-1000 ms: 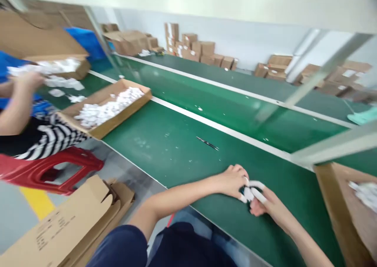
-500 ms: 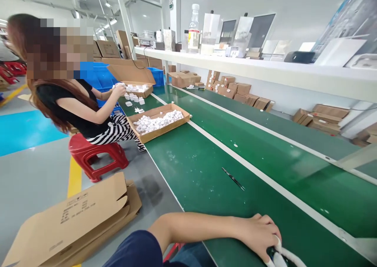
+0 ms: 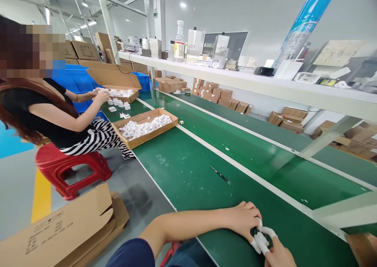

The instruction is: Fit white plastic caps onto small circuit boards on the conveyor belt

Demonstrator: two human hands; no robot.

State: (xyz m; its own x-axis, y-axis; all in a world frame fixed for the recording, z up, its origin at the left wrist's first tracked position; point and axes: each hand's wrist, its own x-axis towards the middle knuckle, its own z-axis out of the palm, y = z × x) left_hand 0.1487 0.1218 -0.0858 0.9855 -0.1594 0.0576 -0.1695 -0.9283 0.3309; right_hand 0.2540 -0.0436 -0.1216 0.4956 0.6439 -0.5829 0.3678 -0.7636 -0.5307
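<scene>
Near the front edge of the green workbench, my left hand curls its fingers round a small dark part. White covers wrap some of the fingertips. My right hand comes in from the lower right, its covered fingers pinched against the same part. The fingers hide most of the part, so its exact kind cannot be made out. Beyond my left hand, black tweezers lie on the bench.
A shallow cardboard box of small white pieces sits farther along the bench. Past it, a co-worker on a red stool handles white parts. Flattened cardboard lies at the left. A white shelf spans the bench.
My view has turned right, so the co-worker and box sit farther left. More of my right hand shows beside my left one. The tweezers still lie on the bench.
</scene>
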